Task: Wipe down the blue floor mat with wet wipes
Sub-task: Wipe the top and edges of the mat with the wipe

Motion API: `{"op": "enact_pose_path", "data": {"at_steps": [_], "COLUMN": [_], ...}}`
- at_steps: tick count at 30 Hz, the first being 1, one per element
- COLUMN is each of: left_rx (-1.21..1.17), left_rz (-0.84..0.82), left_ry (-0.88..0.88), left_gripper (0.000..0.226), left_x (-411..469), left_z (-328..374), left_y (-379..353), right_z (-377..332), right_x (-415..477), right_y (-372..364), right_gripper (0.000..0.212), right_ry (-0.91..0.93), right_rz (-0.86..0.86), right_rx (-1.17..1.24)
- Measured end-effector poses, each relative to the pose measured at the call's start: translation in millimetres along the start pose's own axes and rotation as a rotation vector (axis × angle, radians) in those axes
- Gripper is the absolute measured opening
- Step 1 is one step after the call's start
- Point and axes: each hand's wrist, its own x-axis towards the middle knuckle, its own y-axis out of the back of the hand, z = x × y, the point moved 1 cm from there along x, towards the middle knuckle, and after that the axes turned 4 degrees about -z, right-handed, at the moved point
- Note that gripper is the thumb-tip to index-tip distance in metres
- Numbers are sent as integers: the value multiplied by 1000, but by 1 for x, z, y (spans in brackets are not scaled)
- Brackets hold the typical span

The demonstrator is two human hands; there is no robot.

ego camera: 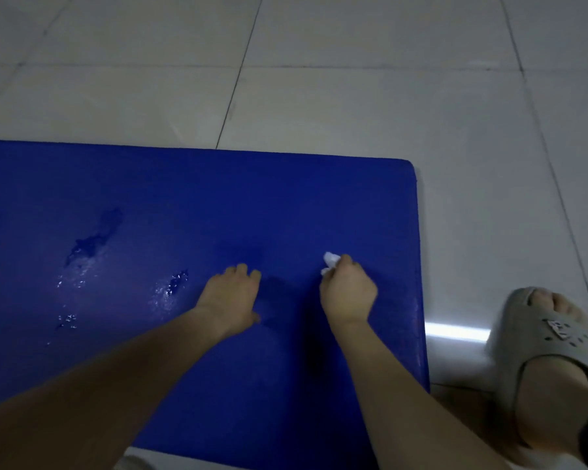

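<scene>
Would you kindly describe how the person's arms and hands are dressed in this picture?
The left forearm and right forearm are bare down to the picture's edge, with no sleeve showing. The left hand and right hand wear no gloves; no watch, bracelet or ring is visible in this dim view.

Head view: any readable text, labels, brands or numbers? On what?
No text can be read.
grey slipper: small dark mark on top, too blurred to read.
blue floor mat and wet wipe: no print visible.
</scene>
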Motion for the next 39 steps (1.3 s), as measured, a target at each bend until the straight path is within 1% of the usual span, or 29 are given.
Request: {"op": "enact_pose_path", "data": {"at_steps": [2, 4, 5, 7, 10, 13, 15, 17, 20, 23, 25, 28, 30, 31, 33, 34, 35, 36, 37, 39], "left_rx": [45, 55, 52, 6, -121, -163, -112, -54, 42, 180, 239, 277, 290, 299, 310, 312, 313, 309, 301, 285], "left_rz": [59, 53, 40, 20, -10, -13, 8, 21, 15, 18, 7, -20, -34, -37, -46, -55, -61, -64, -68, -82], "left_ry": [2, 30, 53, 134, 238, 233, 188, 123, 0, -123, -163, -174, -178, -178, -176, -174, -173, -170, -170, -176], "left_gripper": [81, 104, 115, 131, 145, 149, 151, 155, 160, 159, 159, 160, 160, 159, 159, 159, 160, 161, 161, 161], "left_x": [7, 10, 12, 13, 16, 20, 23, 26, 35, 44, 51, 57, 60, 60, 61, 61, 60, 60, 60, 60], "left_z": [-3, -7, -7, -6, -1, 2, 3, 3, 3, 5, 5, 4, 3, 4, 6, 6, 7, 7, 7, 7], "left_y": [1, -4, -8, -15, -20, -18, -15, -13, -9, -6, -5, -5, -5, -5, -5, -5, -4, -4, -3, -1], "right_z": [-26, -43, -45, -33, 9, 61, 88, 101, 93, 60, 32, -16, -45, -55, -55, -47, -34, -19, 1, 39], "right_x": [-3, -10, -11, -9, 2, 14, 17, 16, 16, 24, 31, 33, 26, 22, 19, 22, 27, 31, 36, 42], "right_y": [-14, -25, -26, -18, 14, 53, 70, 79, 75, 58, 38, 5, -15, -21, -25, -22, -16, -6, 6, 36], "right_gripper": [25, 22, 20, 18, 22, 26, 27, 26, 17, 14, 18, 24, 24, 22, 19, 17, 14, 16, 18, 16], "right_ry": [120, 226, 248, 230, 102, -57, -163, -238, -289, -244, -153, 10, 133, 193, 272, 267, 237, 187, 133, 33], "right_rz": [-95, -143, -141, -112, -26, 85, 150, 185, 207, 189, 116, 10, -42, -50, -12, 1, -10, -20, -6, 67], "right_rx": [-52, -104, -111, -122, -185, -178, -144, -119, -40, 43, -4, -123, -182, -194, -214, -216, -203, -194, -192, -184]}}
